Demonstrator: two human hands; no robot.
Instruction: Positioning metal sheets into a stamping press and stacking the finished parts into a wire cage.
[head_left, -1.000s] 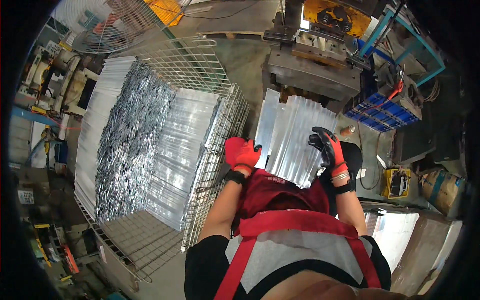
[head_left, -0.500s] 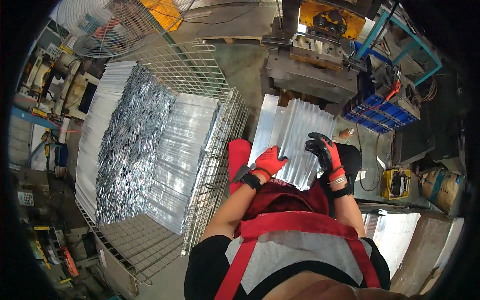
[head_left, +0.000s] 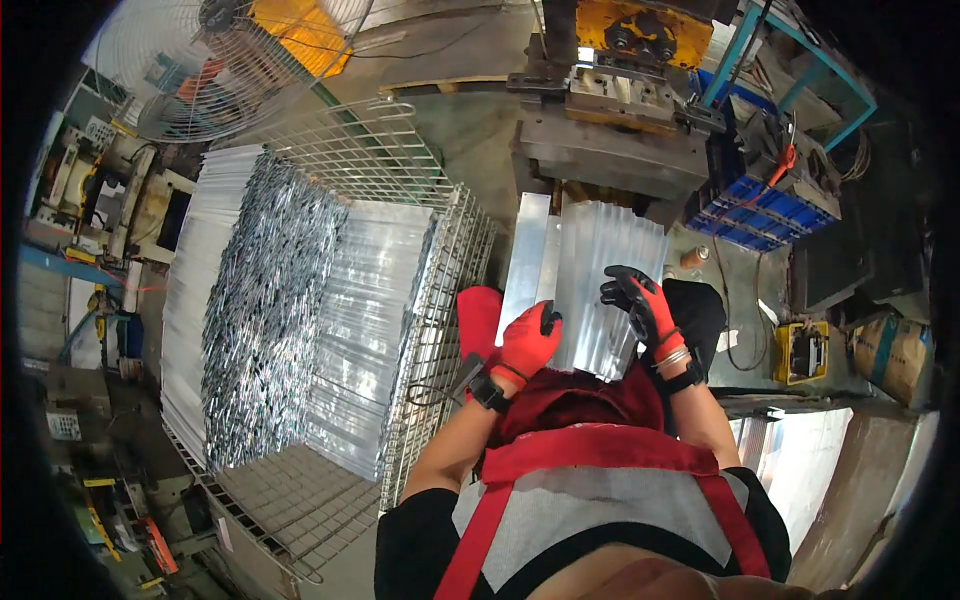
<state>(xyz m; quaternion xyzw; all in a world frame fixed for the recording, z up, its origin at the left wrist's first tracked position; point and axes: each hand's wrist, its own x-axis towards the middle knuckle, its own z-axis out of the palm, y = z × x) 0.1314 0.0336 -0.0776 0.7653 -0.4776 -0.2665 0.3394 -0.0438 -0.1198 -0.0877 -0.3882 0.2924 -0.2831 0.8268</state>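
In the head view, the left hand [head_left: 527, 340] grips the near edge of the metal sheets [head_left: 600, 275] lying below the press [head_left: 610, 150]. The right hand [head_left: 640, 305] rests open on them. A wire cage [head_left: 440, 290] stands left.

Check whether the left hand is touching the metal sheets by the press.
Touching. The head view shows the left hand, in a red glove, lying on the near edge of the metal sheets, with no gap between them.
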